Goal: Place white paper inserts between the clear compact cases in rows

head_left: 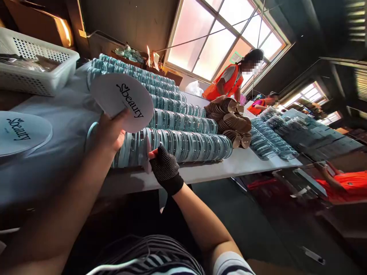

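Striped cloth on my body sits nearest, low in the view. Next come my two arms. My left hand [110, 131] is bare, and its fingers [122, 116] pinch a round white card disc printed "beauty" [122, 100], held up over the near row. My right hand [164, 164] wears a black dotted glove, and its fingers [155, 153] pinch the edge of a clear round blue-tinted lid [146, 152] standing at the near end of that row.

Long rows of clear blue-tinted round lids [183, 143] stand on edge across the white desk [229, 164], packed side by side. I guess most of them are waiting for a card, since I see only one card in hand. Another white "beauty" disc [20, 131] lies flat at the left. A white plastic basket [37, 65] sits behind it.

Farther off, a pile of brown round pieces [232, 122] lies on the desk. A person in an orange vest [229, 82] works past it, near the big window [218, 38].
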`<state>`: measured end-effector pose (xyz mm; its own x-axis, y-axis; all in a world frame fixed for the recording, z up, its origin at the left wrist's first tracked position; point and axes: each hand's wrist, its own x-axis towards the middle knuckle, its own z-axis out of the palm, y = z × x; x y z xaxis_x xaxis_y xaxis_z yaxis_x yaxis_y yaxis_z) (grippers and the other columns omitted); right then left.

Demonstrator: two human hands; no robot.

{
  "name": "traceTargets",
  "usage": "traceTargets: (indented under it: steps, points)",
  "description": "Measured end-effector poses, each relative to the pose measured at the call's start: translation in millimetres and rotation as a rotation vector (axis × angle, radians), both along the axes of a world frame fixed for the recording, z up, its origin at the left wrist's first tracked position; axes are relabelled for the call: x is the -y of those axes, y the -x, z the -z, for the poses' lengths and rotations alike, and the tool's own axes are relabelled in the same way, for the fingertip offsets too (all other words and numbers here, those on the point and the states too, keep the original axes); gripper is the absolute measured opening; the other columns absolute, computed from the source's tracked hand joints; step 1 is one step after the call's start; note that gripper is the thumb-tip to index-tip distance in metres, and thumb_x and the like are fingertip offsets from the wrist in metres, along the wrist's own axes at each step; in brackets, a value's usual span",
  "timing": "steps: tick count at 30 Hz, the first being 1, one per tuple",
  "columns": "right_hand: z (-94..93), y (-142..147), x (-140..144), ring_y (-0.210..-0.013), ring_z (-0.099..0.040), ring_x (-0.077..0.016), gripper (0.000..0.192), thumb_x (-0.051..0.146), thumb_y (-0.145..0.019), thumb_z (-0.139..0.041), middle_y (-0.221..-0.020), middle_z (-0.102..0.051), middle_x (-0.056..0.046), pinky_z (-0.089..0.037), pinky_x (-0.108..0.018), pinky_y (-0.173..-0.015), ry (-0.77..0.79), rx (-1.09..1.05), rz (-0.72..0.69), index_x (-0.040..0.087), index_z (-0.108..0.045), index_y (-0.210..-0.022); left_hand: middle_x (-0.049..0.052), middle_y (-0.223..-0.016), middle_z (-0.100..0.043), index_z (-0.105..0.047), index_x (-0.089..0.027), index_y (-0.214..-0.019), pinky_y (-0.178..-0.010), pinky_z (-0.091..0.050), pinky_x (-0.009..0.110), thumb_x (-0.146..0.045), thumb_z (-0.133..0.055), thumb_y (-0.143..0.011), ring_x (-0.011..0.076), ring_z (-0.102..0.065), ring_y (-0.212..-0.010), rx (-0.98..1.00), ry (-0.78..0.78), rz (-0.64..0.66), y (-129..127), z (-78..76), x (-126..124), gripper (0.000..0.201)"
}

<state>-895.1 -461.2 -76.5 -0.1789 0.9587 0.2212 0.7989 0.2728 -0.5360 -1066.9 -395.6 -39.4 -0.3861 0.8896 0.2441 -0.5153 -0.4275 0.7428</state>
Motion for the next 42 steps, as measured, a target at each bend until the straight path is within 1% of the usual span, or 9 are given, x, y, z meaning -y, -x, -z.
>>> traceTargets:
  steps: [8,13,21,25,30,33,36,39,42]
  points:
    - [-19.0,4.0,-12.9,-0.085,-0.07,-0.0194,0.021,0.029,-0.095,-0.043,-0.092,-0.073,-0.005,-0.043,-0.026,-0.067,0.059,0.206,-0.025,0.019,-0.06,-0.104,-0.022,-0.119,-0.066,-0.07,-0.041,-0.098,-0.122,-0.035,0.051,-0.024,-0.076,-0.072,0.0206,-0.049,-0.136,0.01,-0.035,0.06,2.6,-4.9,4.3,0.031]
    - [-9.5,18.7,-34.8,-0.084,-0.069,-0.0221,0.023,0.03,-0.095,-0.04,-0.094,-0.072,-0.007,-0.044,-0.029,-0.066,0.008,0.364,-0.08,0.019,-0.058,-0.105,-0.02,-0.124,-0.064,-0.068,-0.042,-0.105,-0.119,-0.031,0.064,-0.023,-0.065,-0.081,0.0224,-0.049,-0.136,0.006,-0.002,0.143,12.7,-6.8,5.9,0.03]
    - [3.5,19.6,-20.5,-0.085,-0.07,-0.0234,0.024,0.033,-0.096,-0.039,-0.091,-0.073,-0.007,-0.042,-0.028,-0.062,-0.038,0.489,-0.1,0.022,-0.06,-0.099,-0.018,-0.127,-0.064,-0.068,-0.04,-0.102,-0.117,-0.027,0.068,-0.026,-0.06,-0.087,0.023,-0.049,-0.135,0.014,0.005,0.156,15.9,-4.3,7.6,0.022]
    - [4.7,24.2,-21.2,-0.079,-0.07,-0.0234,0.027,0.035,-0.097,-0.039,-0.087,-0.073,-0.008,-0.039,-0.028,-0.06,0.004,0.455,-0.028,0.021,-0.061,-0.103,-0.011,-0.122,-0.069,-0.067,-0.034,-0.106,-0.116,-0.035,0.062,-0.023,-0.062,-0.085,0.0219,-0.054,-0.129,0.082,0.0,0.146,14.1,0.8,1.1,0.024]
    - [5.9,25.6,-21.8,-0.079,-0.069,-0.0222,0.026,0.03,-0.096,-0.04,-0.087,-0.072,-0.01,-0.036,-0.028,-0.062,-0.005,0.391,-0.013,0.019,-0.063,-0.097,0.003,-0.132,-0.064,-0.065,-0.027,-0.115,-0.11,-0.043,0.057,-0.025,-0.068,-0.081,0.0258,-0.057,-0.128,0.168,0.064,0.087,11.0,3.7,-4.6,0.034]
    - [11.2,25.1,-21.1,-0.079,-0.068,-0.0211,0.028,0.029,-0.097,-0.038,-0.087,-0.072,-0.01,-0.036,-0.027,-0.063,-0.05,0.341,-0.011,0.018,-0.063,-0.097,0.003,-0.13,-0.066,-0.066,-0.03,-0.115,-0.108,-0.046,0.047,-0.027,-0.077,-0.073,0.0246,-0.055,-0.129,0.141,0.049,0.051,10.2,4.7,-7.2,0.044]
    - [14.1,23.6,-20.6,-0.079,-0.068,-0.0217,0.029,0.03,-0.097,-0.037,-0.087,-0.072,-0.012,-0.036,-0.028,-0.063,-0.028,0.279,-0.014,0.018,-0.063,-0.1,0.005,-0.129,-0.066,-0.064,-0.031,-0.117,-0.108,-0.043,0.053,-0.032,-0.078,-0.074,0.0264,-0.055,-0.129,0.129,0.077,0.064,13.7,5.0,-9.5,0.045]
    - [10.5,20.8,-21.8,-0.068,-0.064,-0.019,0.024,0.031,-0.092,-0.043,-0.083,-0.07,-0.012,-0.038,-0.027,-0.059,0.228,-0.058,-0.065,0.017,-0.06,-0.102,0.008,-0.133,-0.064,-0.063,-0.03,-0.117,-0.108,-0.036,0.063,-0.038,-0.074,-0.078,0.0294,-0.054,-0.13,0.136,0.143,0.078,19.3,5.3,-11.5,0.042]
    - [4.4,21.4,-22.9,-0.047,-0.052,-0.0132,0.032,0.036,-0.087,-0.043,-0.08,-0.07,-0.006,-0.035,-0.024,-0.046,0.58,-0.572,-0.165,0.02,-0.048,-0.114,0.008,-0.138,-0.06,-0.061,-0.029,-0.118,-0.109,-0.033,0.065,-0.038,-0.07,-0.081,0.0291,-0.051,-0.133,0.152,0.166,0.078,22.1,5.4,-12.9,0.039]
